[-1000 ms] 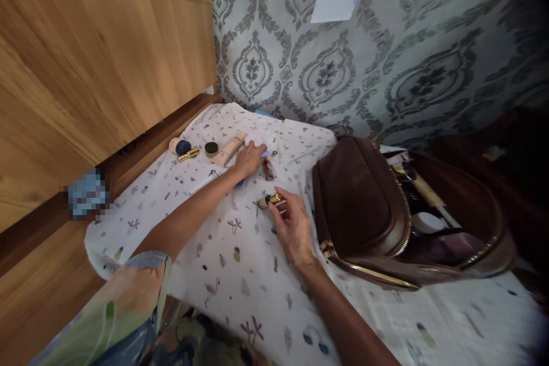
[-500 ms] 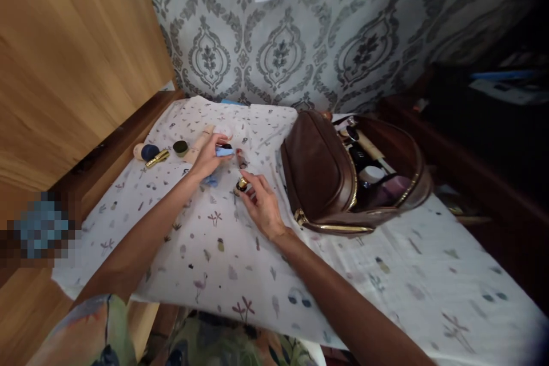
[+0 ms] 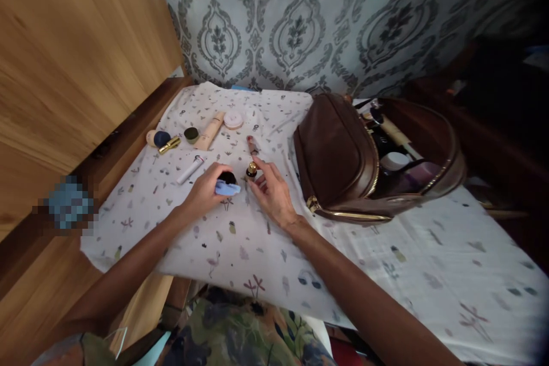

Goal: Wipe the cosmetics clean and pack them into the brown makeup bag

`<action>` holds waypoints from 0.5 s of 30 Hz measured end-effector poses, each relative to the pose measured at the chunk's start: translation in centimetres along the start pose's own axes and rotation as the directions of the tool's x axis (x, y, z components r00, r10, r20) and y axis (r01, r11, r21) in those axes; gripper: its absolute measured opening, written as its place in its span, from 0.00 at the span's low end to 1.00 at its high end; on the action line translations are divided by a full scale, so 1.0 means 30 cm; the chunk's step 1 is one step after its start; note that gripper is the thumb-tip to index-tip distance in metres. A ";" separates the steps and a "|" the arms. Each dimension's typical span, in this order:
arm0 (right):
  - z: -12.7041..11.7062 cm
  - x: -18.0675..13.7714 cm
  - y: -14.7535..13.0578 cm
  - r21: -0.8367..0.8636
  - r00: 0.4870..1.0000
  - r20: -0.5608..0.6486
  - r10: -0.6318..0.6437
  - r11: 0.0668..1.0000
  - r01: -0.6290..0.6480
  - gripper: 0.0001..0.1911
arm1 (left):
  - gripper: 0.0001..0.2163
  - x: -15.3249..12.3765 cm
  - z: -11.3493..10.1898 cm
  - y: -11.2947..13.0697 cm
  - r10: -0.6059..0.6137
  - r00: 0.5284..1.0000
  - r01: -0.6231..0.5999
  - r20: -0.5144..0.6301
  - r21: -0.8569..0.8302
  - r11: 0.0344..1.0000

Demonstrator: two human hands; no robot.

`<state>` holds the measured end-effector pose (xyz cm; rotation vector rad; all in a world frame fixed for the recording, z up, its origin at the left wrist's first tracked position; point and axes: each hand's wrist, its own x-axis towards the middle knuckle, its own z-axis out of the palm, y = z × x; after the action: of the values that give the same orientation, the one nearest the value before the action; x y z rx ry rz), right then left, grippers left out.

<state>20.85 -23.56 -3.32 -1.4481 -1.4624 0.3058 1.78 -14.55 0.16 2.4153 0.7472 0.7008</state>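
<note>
My left hand (image 3: 209, 190) is closed around a dark, rounded thing (image 3: 227, 177) with a light-blue, cloth-like piece (image 3: 227, 187) against it; its exact kind is unclear. Just to the right, my right hand (image 3: 271, 190) pinches a small dark bottle with a gold cap (image 3: 251, 170) low over the cloth. A small reddish-brown tube (image 3: 252, 145) lies behind the bottle. A slim white tube (image 3: 191, 170) rests beyond my left hand. Farther back are a beige squeeze tube (image 3: 211, 131) and a round pale compact (image 3: 233, 120).
An open brown leather bag (image 3: 330, 154) filled with cosmetics stands on the right. At the left lie a small dark-green jar (image 3: 191, 135), a gold tube (image 3: 169, 145) and a beige-and-navy rounded item (image 3: 159, 138). A wooden panel (image 3: 86, 40) borders the left side; patterned wallpaper (image 3: 295, 34) rises behind.
My left hand has drawn back toward me with the dark thing and light-blue piece, uncovering the pale compact and white tube. My right hand keeps the bottle. The view has tilted down.
</note>
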 end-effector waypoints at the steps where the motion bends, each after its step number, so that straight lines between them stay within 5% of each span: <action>1: 0.000 -0.001 -0.004 -0.004 1.000 -0.013 -0.001 1.000 0.001 0.29 | 0.17 -0.006 0.007 -0.001 0.010 0.999 -0.013 0.037 0.074 0.997; 4: -0.008 -0.009 -0.026 -0.048 0.995 -0.098 -0.009 0.999 0.004 0.28 | 0.19 -0.012 0.017 -0.003 0.004 0.993 -0.033 0.119 0.240 0.970; 8: -0.022 -0.033 -0.064 -0.127 0.977 -0.182 -0.110 0.988 0.087 0.14 | 0.21 -0.023 -0.014 0.000 0.029 0.997 -0.045 0.078 0.204 0.978; 11: -0.013 -0.053 -0.087 -0.118 0.992 -0.033 -0.122 0.986 0.117 0.12 | 0.17 -0.050 -0.054 -0.004 0.036 0.999 -0.031 -0.023 0.204 0.979; 15: 0.031 -0.054 -0.130 -0.240 0.973 0.209 0.101 0.970 -0.049 0.21 | 0.17 -0.121 -0.073 -0.031 0.016 0.999 -0.028 0.039 0.318 0.948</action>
<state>17.42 -25.49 -1.52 -1.7056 -1.6676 0.3604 -2.46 -15.45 0.07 2.7227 0.8777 0.5789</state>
